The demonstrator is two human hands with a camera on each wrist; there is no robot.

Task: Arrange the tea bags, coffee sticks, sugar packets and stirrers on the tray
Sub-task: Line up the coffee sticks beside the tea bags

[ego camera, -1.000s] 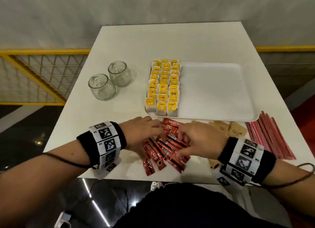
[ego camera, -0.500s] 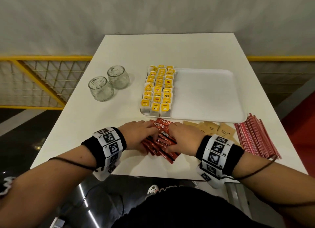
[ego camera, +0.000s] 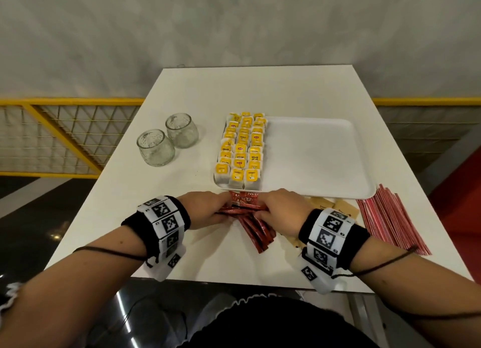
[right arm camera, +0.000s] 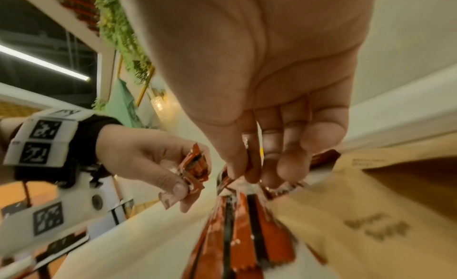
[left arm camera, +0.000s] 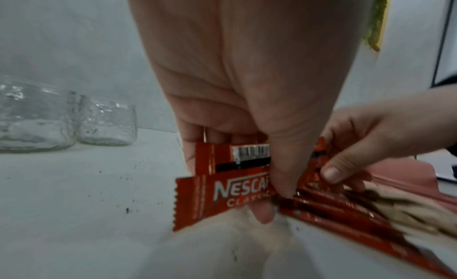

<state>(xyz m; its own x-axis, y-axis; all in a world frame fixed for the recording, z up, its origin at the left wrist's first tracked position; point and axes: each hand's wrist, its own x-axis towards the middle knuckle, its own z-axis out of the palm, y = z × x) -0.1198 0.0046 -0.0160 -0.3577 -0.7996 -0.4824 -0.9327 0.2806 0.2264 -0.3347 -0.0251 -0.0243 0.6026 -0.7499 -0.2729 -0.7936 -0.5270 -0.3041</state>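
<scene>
Red coffee sticks [ego camera: 256, 225] lie bunched on the white table just in front of the white tray [ego camera: 320, 155]. My left hand [ego camera: 208, 209] pinches several of them [left arm camera: 222, 193] from the left; my right hand [ego camera: 279, 212] grips the bunch [right arm camera: 245, 224] from the right. Yellow tea bags [ego camera: 242, 150] fill the tray's left side in three rows. Brown sugar packets [ego camera: 338, 207] lie partly hidden behind my right hand. Red stirrers [ego camera: 387, 217] are piled at the right.
Two empty glass jars [ego camera: 166, 142] stand left of the tray. The table's near edge [ego camera: 234, 282] is close below my wrists. A yellow mesh railing [ego camera: 65, 129] runs behind the table on the left.
Both hands have drawn together, gathering the spread coffee sticks into a tighter bunch. The head view has tilted up, so the table sits lower in the picture.
</scene>
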